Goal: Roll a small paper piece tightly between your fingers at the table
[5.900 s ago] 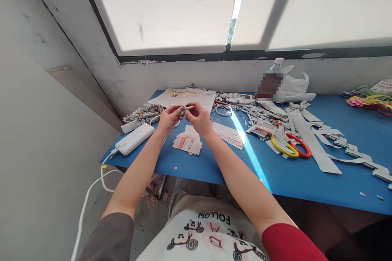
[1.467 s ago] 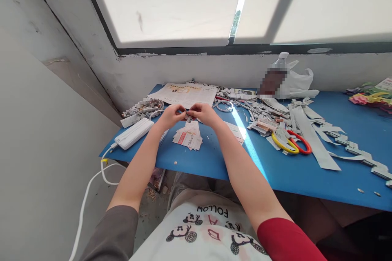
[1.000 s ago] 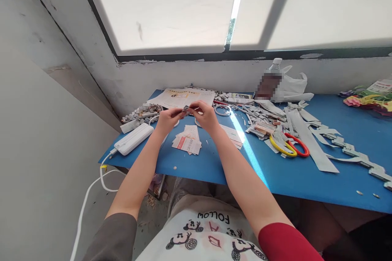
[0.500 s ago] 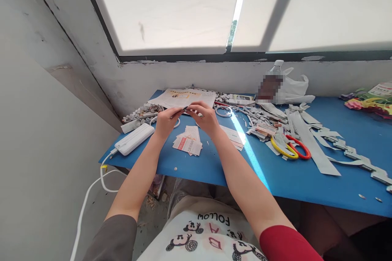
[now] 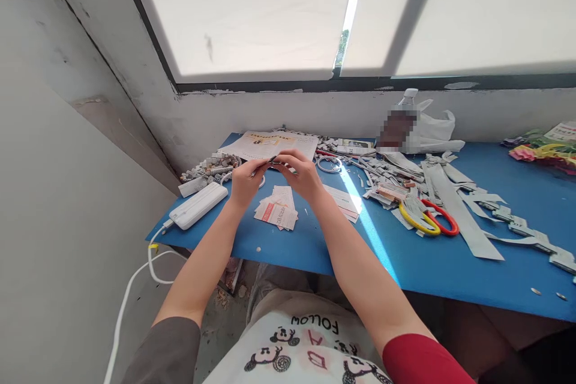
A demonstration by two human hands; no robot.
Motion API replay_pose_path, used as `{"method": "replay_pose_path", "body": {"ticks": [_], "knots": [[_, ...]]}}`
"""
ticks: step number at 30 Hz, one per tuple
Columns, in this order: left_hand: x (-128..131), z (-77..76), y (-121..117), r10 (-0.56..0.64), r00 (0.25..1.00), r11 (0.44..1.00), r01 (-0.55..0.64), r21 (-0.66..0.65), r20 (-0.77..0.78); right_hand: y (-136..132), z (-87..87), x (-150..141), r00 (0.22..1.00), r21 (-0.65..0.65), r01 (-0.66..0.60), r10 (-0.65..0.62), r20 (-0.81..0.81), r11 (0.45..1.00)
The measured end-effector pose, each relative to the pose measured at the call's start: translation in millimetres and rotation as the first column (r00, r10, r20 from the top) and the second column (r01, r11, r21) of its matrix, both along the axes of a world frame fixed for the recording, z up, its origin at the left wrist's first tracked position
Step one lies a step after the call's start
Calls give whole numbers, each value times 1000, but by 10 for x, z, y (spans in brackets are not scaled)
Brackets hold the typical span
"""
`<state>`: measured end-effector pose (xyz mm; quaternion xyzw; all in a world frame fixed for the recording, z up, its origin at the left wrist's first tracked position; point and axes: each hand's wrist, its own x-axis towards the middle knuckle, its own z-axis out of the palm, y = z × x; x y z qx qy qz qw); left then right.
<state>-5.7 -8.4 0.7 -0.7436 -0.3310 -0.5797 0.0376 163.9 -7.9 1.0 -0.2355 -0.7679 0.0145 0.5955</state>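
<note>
While pinched at both ends, a thin paper strip [image 5: 274,161] is held crosswise above the card stack [image 5: 276,211], left hand [image 5: 245,177] and right hand [image 5: 302,173] equally close.

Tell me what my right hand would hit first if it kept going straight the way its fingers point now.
Probably the left hand. The right hand points leftward, both pinching one small folded paper piece between their fingertips. Depth is hard to judge, so this is a best guess.

On my blue table [image 5: 315,240] I count one pair of scissors [image 5: 427,219], one white power bank [image 5: 198,205], one open booklet [image 5: 270,144] — plus two metal rings [image 5: 327,163], one plastic bag [image 5: 434,127], one bottle [image 5: 398,123].
</note>
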Motion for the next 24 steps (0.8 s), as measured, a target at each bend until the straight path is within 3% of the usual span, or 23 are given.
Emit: {"method": "replay_pose_path", "body": {"ticks": [10, 19, 24], "knots": [[60, -25, -50, 54, 998, 981, -59, 184, 32, -72, 25, -28, 999, 96, 53, -52, -18, 994], [38, -33, -49, 39, 997, 982, -51, 181, 68, -83, 4, -55, 996, 225, 92, -87, -32, 970], [57, -40, -60, 53, 996, 975, -68, 212, 75, -100, 8, -67, 998, 207, 64, -61, -19, 976]]}}
